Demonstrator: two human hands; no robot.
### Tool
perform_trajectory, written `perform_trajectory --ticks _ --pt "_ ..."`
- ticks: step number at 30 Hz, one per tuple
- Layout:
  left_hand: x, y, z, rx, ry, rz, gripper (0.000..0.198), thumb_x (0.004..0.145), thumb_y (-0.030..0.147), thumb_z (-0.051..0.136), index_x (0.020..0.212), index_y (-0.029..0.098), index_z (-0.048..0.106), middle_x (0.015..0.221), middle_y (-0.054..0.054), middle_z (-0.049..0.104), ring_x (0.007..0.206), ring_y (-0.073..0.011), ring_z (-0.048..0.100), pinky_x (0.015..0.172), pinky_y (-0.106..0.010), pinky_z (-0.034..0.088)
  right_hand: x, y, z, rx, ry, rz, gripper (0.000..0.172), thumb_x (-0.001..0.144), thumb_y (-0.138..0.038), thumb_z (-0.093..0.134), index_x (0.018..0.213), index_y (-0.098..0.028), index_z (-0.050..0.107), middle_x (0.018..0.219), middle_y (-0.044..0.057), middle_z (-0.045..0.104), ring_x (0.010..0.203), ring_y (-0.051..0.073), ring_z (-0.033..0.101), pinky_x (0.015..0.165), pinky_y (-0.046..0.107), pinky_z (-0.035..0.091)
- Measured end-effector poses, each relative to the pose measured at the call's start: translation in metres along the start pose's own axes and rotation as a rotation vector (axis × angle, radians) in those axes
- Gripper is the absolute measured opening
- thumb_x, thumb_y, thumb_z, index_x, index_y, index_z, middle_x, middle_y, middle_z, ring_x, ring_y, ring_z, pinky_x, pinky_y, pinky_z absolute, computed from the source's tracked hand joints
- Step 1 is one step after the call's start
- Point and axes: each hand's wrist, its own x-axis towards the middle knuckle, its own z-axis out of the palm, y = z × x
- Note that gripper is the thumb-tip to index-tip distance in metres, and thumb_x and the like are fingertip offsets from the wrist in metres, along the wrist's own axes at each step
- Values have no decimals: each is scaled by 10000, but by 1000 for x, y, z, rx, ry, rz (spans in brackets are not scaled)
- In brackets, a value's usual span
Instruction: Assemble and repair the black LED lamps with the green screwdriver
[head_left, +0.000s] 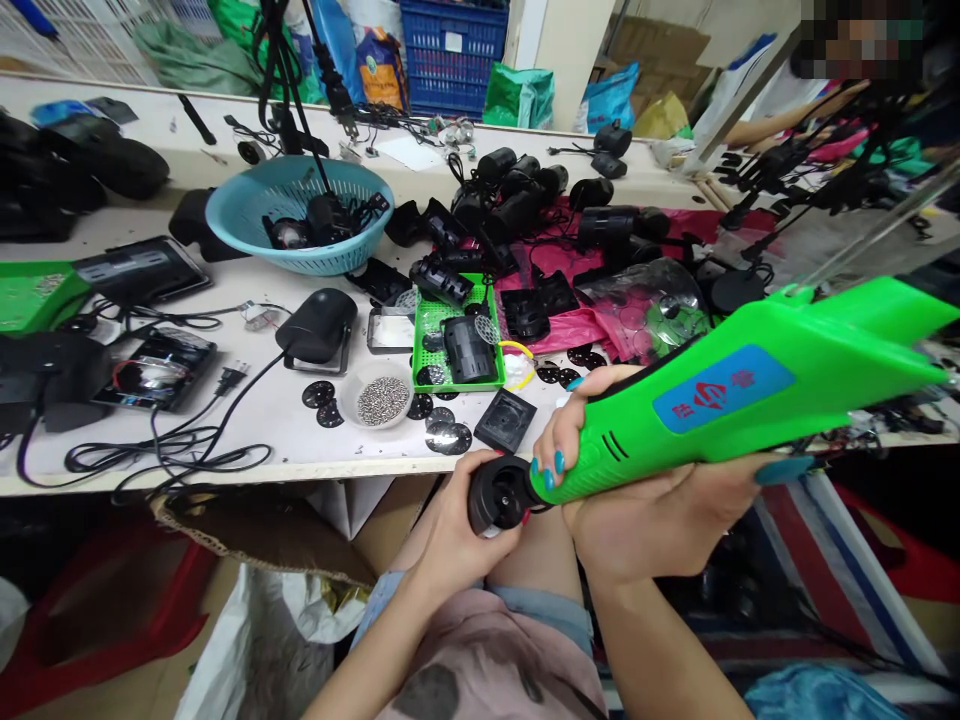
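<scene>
My left hand (457,540) is closed around a small, round black housing (499,497), low in front of the table edge. The housing's open side faces up and right, and a small metal dot shows at its centre. My right hand (637,510) grips a bright green power tool (697,400) with a blue label and red markings. Its narrow end slants down to the left and meets the housing; the exact contact is hidden by fingers. Just beyond my hands on the table lies a square black part (506,420). Near it stands a white bowl of small screws (382,400).
A green tray (495,380) holds black housings. Behind it are a blue basket (300,262) of parts and a pile of black housings (517,190) on pink plastic. Corded lamps (319,325) lie left. Black discs (322,393) are scattered about. Another person's arm (795,115) shows far right.
</scene>
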Motion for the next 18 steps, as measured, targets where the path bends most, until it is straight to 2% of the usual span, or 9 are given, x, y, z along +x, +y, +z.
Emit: perform_trajectory --ticks 5,8,11,13,15,18 --pt "-2 -2 -1 -11 8 -27 597 716 207 765 1244 242 488 1186 -59 622 1070 -239 624 965 -385 491 -1 -3 5 -41 0 -58 636 826 -810 354 971 -249 616 531 -18 518 389 155 421 380 298 352" --pt "-3 -1 -5 -91 -58 -57 672 714 337 809 1285 239 466 1185 -70 617 1067 -259 612 937 -382 493 2 -2 3 -34 -3 -92 572 873 -755 337 969 -258 605 535 -21 524 382 151 427 360 283 356" --pt "-3 2 -8 -232 -118 -73 559 843 487 642 1305 220 473 1180 -87 612 1087 -285 587 926 -392 479 2 0 5 -36 -2 -103 543 870 -732 351 937 -261 613 523 -20 511 387 157 437 362 287 354" --pt "-2 5 -8 -278 -92 -88 472 890 490 549 1266 210 503 1162 -83 610 1087 -284 570 946 -394 457 2 -1 5 -21 -2 -99 540 874 -720 347 934 -261 626 525 -14 511 381 158 431 358 293 345" --pt "-2 9 -5 -287 -64 -112 439 867 470 562 1215 206 526 1123 -71 615 1059 -277 566 943 -387 447 3 -2 2 -8 -22 -94 534 872 -712 373 946 -256 642 520 -10 520 387 164 448 360 298 363" --pt "-3 15 -1 -279 -64 -173 407 810 430 586 1147 204 555 1020 -49 627 973 -263 571 872 -367 460 7 1 -15 12 -150 -42 579 762 -772 513 952 -246 665 504 -2 559 390 192 506 347 317 409"
